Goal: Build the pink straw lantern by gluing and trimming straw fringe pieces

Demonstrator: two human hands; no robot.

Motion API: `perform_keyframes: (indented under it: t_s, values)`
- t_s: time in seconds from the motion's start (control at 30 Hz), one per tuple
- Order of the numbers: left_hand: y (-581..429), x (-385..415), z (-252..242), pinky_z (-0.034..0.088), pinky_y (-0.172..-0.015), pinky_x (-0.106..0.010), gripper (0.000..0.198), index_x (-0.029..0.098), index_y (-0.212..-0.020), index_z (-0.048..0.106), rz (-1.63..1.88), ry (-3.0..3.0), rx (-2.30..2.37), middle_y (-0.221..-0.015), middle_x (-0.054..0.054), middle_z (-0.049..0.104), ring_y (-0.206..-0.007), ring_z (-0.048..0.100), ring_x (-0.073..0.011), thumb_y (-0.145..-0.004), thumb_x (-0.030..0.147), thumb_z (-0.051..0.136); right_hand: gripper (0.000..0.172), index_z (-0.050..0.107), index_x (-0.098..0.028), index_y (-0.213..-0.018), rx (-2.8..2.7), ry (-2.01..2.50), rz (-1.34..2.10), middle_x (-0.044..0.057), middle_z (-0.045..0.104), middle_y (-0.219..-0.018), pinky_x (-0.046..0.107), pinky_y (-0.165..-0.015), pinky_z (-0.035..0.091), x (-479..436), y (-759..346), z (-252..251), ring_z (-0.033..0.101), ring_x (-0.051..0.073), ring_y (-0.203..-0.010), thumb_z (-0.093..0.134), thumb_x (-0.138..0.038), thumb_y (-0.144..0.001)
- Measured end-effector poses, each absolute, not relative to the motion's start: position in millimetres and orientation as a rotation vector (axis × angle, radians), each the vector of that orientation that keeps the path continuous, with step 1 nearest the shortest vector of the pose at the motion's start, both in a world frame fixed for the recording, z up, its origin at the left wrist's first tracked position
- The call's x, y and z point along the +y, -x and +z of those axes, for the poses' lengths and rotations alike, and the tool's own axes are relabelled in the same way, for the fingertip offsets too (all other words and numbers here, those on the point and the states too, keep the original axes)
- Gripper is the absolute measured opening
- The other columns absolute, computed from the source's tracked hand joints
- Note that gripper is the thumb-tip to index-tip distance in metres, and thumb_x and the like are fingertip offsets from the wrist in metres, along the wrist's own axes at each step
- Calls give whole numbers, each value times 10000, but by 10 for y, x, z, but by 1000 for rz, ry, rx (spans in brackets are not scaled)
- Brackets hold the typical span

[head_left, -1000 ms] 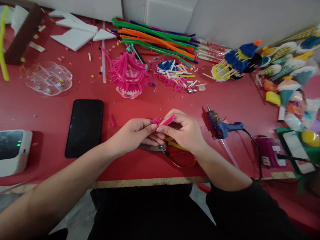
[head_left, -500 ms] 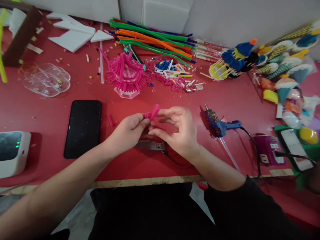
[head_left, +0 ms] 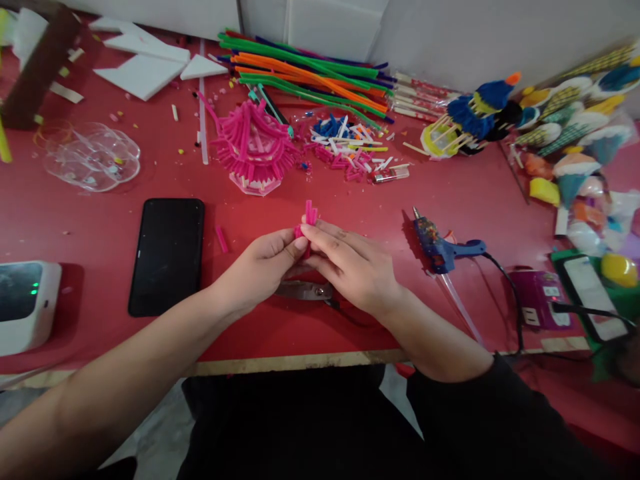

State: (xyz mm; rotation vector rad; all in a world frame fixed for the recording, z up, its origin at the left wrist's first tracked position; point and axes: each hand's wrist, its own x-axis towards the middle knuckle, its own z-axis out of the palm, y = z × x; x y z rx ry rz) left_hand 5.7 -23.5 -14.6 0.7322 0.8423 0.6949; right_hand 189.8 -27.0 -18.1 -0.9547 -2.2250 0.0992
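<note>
Head view: what are the two hands doing?

"Left hand has a small pink bundle pinched between thumb and fingers."

And the right?

"Right hand has its fingers closed about the same bundle, fingertips meeting the left's. Strip ends poke up above them, pointing at the bench's far edge; the rest is hidden by the fingers."

Where on the bench is that?

"Held above it, nearer the front edge than the back. Under the hands lies a grey metal tool, partly covered."

Anything near?

"Towards the left edge, a loose pink piece, then a black phone. Towards the right edge, a blue glue gun."

And further back?

"A pink fuzzy model, with coloured pipe cleaners behind it along the back edge."
</note>
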Motion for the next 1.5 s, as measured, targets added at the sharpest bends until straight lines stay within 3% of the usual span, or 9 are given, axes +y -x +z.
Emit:
perform_keyframes:
  t_s: [0.47,0.63,0.83,0.97,1.07,1.13,1.27,1.4,1.5]
  values:
    - [-33,-210,-157,642,-850,-314,391,165,-971,716,682,-788,816,-956,-61,793,-941,775,-205,-833,522,791,316,680,-188,-1301,-2210,962,206,56,781,-1267,300,-1119,584,-260,-1919,-112,713,177,-1252,622,-165,-991]
    - [-43,-220,-48,630,-762,-292,249,169,-878,675,645,-936,878,-916,-50,748,-853,736,-179,-920,413,696,334,686,-219,-1302,-2190,927,204,51,792,-1239,367,-1139,578,-255,-1938,-115,705,198,-1269,581,-148,-993]
    - [-58,-224,-64,561,-831,-260,226,177,-810,648,783,-1167,1001,-810,-18,669,-855,668,-159,-962,343,626,300,657,-253,-1295,-2229,1051,224,59,742,-1344,459,-1207,496,-242,-1918,-116,627,227,-1377,562,-234,-1012]
    - [-24,-204,-119,531,-864,-275,261,188,-822,580,924,-1165,1060,-819,-29,674,-896,673,-170,-1002,376,554,353,641,-197,-1183,-2249,1282,164,119,767,-1140,464,-958,607,-336,-2006,105,724,296,-1113,710,-424,-922]
    - [21,-168,-99,509,-832,-268,263,188,-806,563,944,-1240,1155,-743,-1,622,-773,618,-135,-1026,320,502,217,648,-181,-915,-2579,1533,155,86,728,-823,411,-692,592,-526,-2119,280,709,286,-795,768,-345,-840]
    - [43,-145,-82,492,-753,-257,271,190,-781,545,953,-1222,1154,-693,23,544,-689,561,-119,-1026,286,481,151,669,-160,-916,-2826,1488,188,90,741,-840,392,-681,588,-647,-2188,314,710,275,-769,748,-215,-800]
    - [53,-132,-87,475,-695,-250,260,192,-789,544,930,-1171,1111,-673,38,465,-671,549,-116,-1025,262,459,300,690,-103,-1041,-2959,1477,175,135,767,-968,357,-747,588,-725,-2284,212,740,264,-874,615,-49,-755]
    - [48,-148,-89,467,-688,-253,247,191,-806,556,940,-1222,1152,-685,35,467,-675,552,-116,-1025,262,465,286,682,-144,-1041,-2854,1630,284,105,772,-934,297,-607,503,-693,-2405,109,719,219,-739,633,-171,-760]
    - [43,-151,-61,481,-687,-250,234,194,-802,556,979,-1179,1111,-678,38,448,-638,492,-109,-1015,277,503,251,665,-197,-953,-2666,1779,323,55,730,-775,281,-550,415,-711,-2525,77,670,196,-627,658,-423,-842]
